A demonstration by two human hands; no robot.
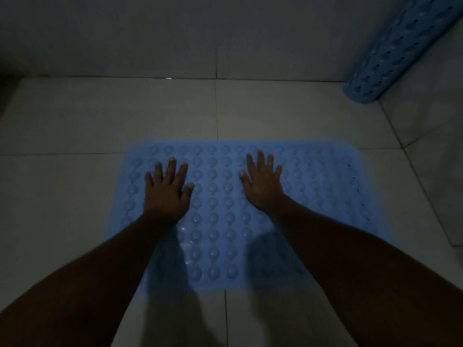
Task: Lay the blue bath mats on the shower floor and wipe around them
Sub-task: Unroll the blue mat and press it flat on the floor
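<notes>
The tiled shower floor (75,121) carries one blue bath mat (225,221) spread flat at centre. A second mat (400,46), rolled, leans at two o'clock, likely next to unroll. Left hand (166,194) and right hand (263,184), fingers spread wide, press the flat mat, probably seating it.

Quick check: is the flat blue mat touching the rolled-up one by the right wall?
Apart. The head view shows bare floor tile between the flat mat and the rolled mat in the far right corner.
</notes>
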